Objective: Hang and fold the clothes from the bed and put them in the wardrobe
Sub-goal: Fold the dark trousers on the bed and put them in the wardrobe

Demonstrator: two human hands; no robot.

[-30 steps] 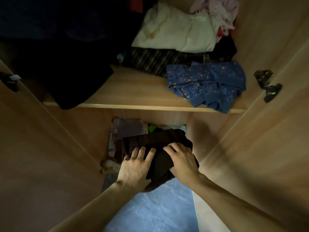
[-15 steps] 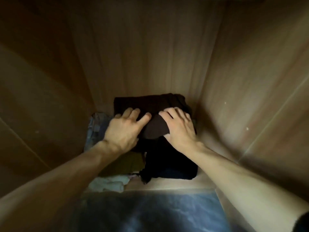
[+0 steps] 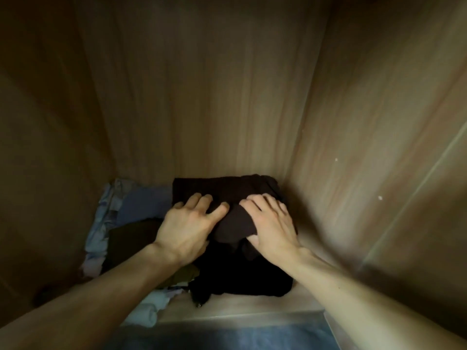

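Dark garment (image 3: pixel 222 189) under left hand (image 3: pixel 188 229), right hand (image 3: pixel 274 224); right thumb seemingly tucked beneath.

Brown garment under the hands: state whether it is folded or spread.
Folded: the brown garment sits as a compact block atop darker clothes.

Wooden wardrobe floor (image 3: pixel 240 306) with dark folded clothes (image 3: pixel 252 279), pale blue garments (image 3: pixel 141 205) alongside.

Pale blue cloth (image 3: pixel 141 205) bunched up, back-left. Olive garment (image 3: pixel 131 238) lies on it, nearer side. Whitish cloth (image 3: pixel 149 309) in front of the blue, w/ blue-grey floor (image 3: pixel 252 335) beyond.
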